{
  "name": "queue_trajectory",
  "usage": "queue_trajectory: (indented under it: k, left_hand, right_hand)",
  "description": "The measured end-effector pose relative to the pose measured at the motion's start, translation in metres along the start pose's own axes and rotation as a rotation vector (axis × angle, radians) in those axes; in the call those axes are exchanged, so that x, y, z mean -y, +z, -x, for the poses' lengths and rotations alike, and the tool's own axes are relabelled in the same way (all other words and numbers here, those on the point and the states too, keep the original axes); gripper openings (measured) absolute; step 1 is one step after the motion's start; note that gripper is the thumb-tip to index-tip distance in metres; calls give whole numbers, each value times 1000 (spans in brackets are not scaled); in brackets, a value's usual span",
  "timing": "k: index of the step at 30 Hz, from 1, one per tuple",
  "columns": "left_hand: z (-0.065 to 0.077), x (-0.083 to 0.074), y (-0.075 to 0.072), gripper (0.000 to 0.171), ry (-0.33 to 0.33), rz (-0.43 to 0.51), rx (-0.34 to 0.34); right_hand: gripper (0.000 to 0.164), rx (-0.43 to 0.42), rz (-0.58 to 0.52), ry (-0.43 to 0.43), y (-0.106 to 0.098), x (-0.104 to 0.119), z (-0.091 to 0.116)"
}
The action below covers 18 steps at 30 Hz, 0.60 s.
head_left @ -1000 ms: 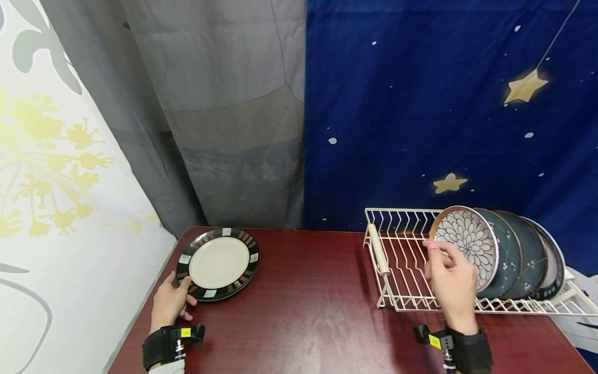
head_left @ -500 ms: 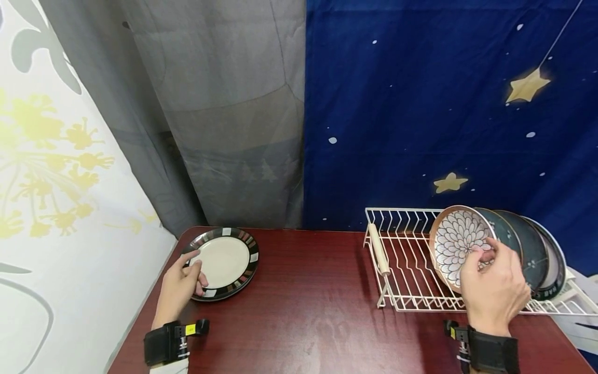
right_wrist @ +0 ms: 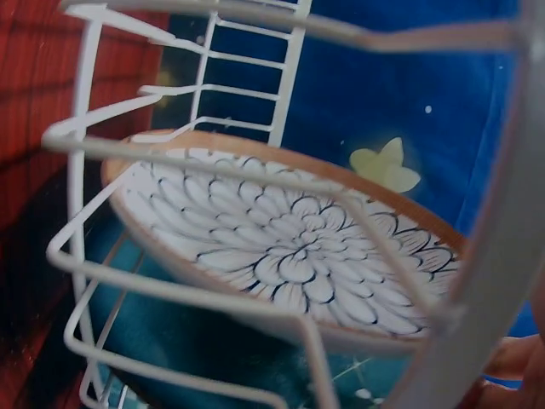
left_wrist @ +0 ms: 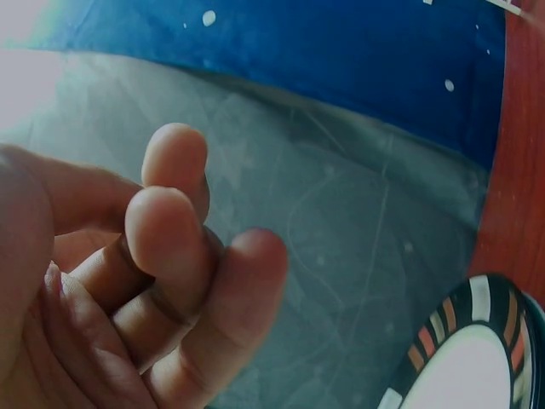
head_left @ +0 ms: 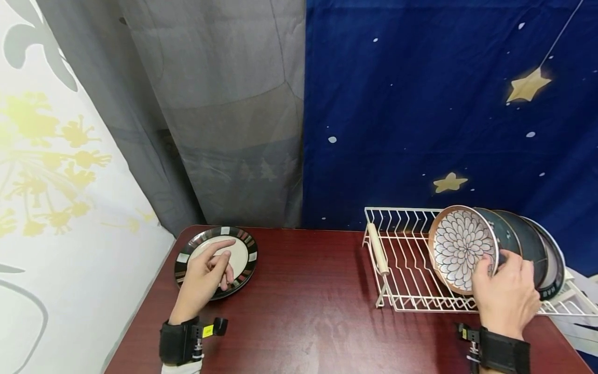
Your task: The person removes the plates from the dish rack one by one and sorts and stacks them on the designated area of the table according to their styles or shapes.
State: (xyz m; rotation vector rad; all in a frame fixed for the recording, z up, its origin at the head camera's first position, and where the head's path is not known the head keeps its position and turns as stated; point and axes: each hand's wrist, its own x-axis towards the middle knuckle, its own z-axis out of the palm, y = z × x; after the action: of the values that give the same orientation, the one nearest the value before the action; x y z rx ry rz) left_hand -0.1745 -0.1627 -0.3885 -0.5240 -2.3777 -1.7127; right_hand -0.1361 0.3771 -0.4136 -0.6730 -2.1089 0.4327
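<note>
In the head view my right hand [head_left: 506,291] pinches the near right rim of a shallow bowl [head_left: 462,249], thumb on the inside and fingers behind. White petals with dark outlines and a copper-brown rim mark this bowl, which stands on edge in the white wire dish rack [head_left: 406,301]. The right wrist view shows the bowl's petal face [right_wrist: 298,247] behind the rack wires, with fingertips [right_wrist: 511,358] at the lower right. My left hand [head_left: 205,278] hovers over a black-rimmed cream plate [head_left: 243,254], its fingers loosely bent and holding nothing.
Behind the bowl, dark teal plates [head_left: 509,234] and a black-and-white plate [head_left: 558,259] lean in the rack's right part. A pale rod handle [head_left: 378,249] is at its left end. Grey and blue curtains [head_left: 448,104] hang behind the red-brown table [head_left: 308,311].
My right hand has moved right, across the bowl's face, to its right rim and now grips it. My left hand has left the plate's edge and moved up and right over it.
</note>
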Motion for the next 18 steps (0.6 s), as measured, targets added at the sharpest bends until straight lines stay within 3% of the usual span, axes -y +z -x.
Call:
queue_trajectory:
  k: [11, 18]
  left_hand:
    - [4, -15, 10, 29, 33, -40, 50]
    - [1, -18, 16, 28, -3, -48, 93]
  right_hand:
    - [34, 118, 111, -14, 5, -14, -2]
    - [31, 40, 91, -105, 12, -19, 0]
